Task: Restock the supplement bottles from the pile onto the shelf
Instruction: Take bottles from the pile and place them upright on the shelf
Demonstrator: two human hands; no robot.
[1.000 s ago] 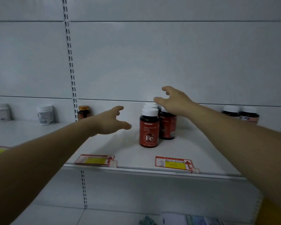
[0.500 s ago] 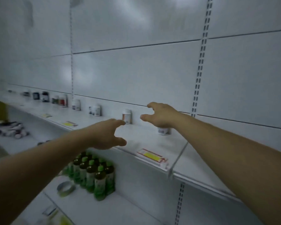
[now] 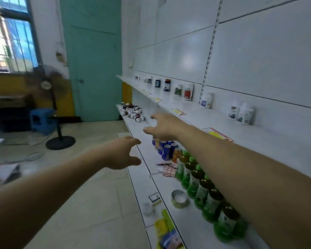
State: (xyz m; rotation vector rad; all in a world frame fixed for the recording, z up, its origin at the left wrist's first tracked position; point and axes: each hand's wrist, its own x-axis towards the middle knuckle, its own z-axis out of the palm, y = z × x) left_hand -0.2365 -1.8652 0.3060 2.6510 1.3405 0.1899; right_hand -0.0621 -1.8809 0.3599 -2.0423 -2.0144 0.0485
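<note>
A pile of supplement bottles (image 3: 132, 112) lies on its sides at the far end of the lower shelf (image 3: 138, 126). The upper shelf (image 3: 223, 126) carries spaced upright bottles, among them a white pair (image 3: 241, 113), a single white one (image 3: 206, 100) and a red-labelled one (image 3: 188, 91). My left hand (image 3: 123, 152) reaches forward over the floor, empty, fingers relaxed. My right hand (image 3: 162, 125) stretches out above the lower shelf, empty, fingers spread, still well short of the pile.
Green-capped drink bottles (image 3: 203, 189), blue cans (image 3: 164, 147), a tape roll (image 3: 180, 198) and small packets sit on the lower shelf near me. A standing fan (image 3: 51, 97), a blue stool (image 3: 41, 120) and a teal door (image 3: 95, 69) are at left.
My view has swung left from the Fe bottles along the shelving toward the far pile. Both empty hands stay stretched out ahead.
</note>
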